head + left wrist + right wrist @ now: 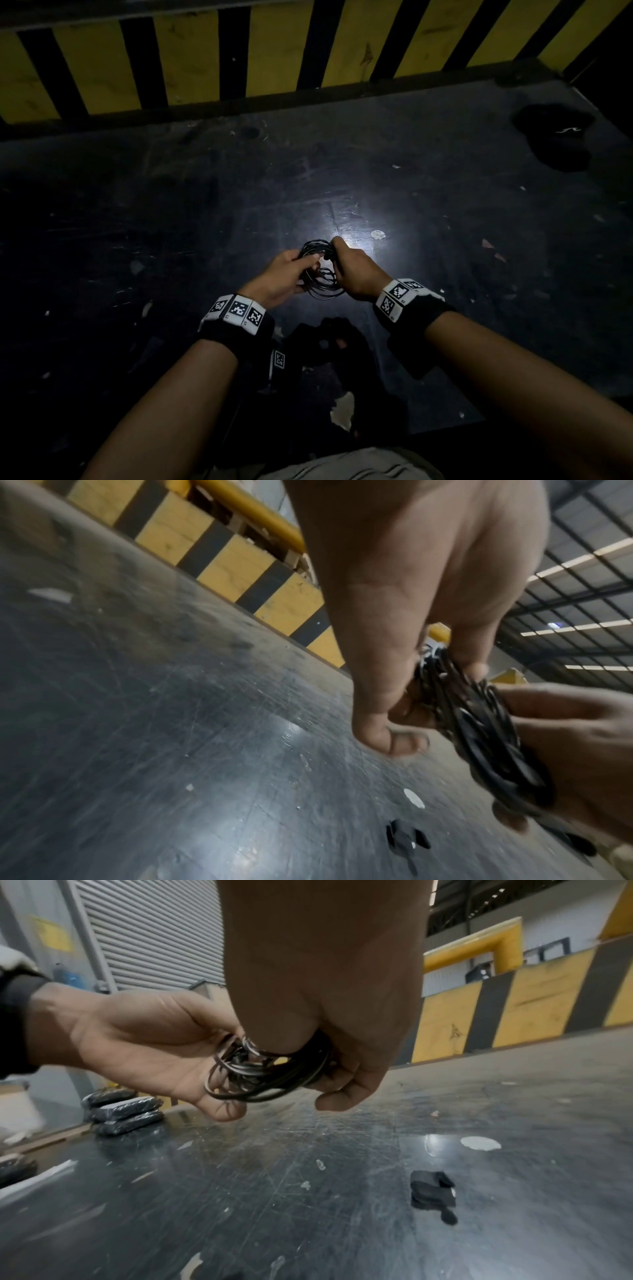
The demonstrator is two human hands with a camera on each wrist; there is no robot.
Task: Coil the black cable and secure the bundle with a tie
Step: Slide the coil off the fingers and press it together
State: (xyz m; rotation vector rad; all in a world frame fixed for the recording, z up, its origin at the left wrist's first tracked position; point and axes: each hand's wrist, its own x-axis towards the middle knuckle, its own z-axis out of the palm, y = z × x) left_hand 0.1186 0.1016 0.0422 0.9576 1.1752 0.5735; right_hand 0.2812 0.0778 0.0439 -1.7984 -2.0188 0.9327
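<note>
The black cable [320, 274] is wound into a small coil of several loops, held just above the dark scratched table [445, 212]. My left hand [286, 275] holds the coil's left side; in the left wrist view its thumb [387, 723] and fingers pinch the cable [479, 723]. My right hand [354, 274] grips the right side, fingers curled round the strands [267, 1069]. A small black strap-like piece [433, 1191] lies flat on the table beneath the hands, also seen as the black piece [405, 837]. I cannot tell if it is the tie.
A yellow-and-black striped barrier [274, 61] runs along the table's far edge. A black cloth item [555, 137] lies at the back right. Dark gloves or straps [325, 342] lie near my lap. Wrapped black bundles [123, 1112] are stacked at the left edge. White scraps dot the surface.
</note>
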